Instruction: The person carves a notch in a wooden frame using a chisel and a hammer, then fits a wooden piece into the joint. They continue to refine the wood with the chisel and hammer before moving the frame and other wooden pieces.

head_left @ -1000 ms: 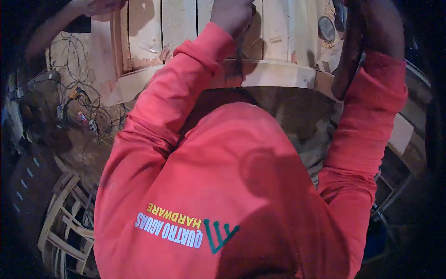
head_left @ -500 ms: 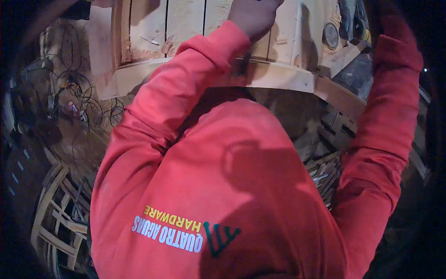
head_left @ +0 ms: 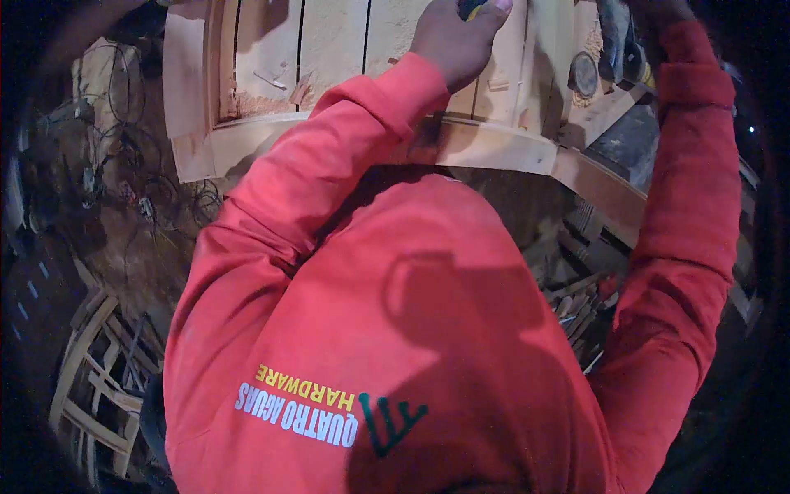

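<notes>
My left hand [head_left: 457, 39] is at the top edge of the head view, over a slatted wooden panel [head_left: 333, 49]. Its fingers are closed round a small dark-and-yellow object [head_left: 471, 9], mostly hidden by the hand and cut off by the frame, so I cannot tell its kind. In shadow at the upper right is my right hand [head_left: 663, 11], its fingers out of sight past the top edge. It is nearest to some dark tools [head_left: 613, 41] by the panel's right side. Pale wood shavings [head_left: 267, 104] lie on the slats.
A curved wooden rail [head_left: 494, 145] borders the panel close to my body. A round dark disc [head_left: 583, 74] rests on the right. Tangled cables [head_left: 123, 123] lie at the left, a slatted wooden frame [head_left: 103, 387] at lower left, and wood offcuts [head_left: 580, 309] at lower right.
The panel sits slightly lower and further right in view. More of my left hand shows, with the dark-and-yellow object now visible in it. My right forearm has shifted slightly left and up.
</notes>
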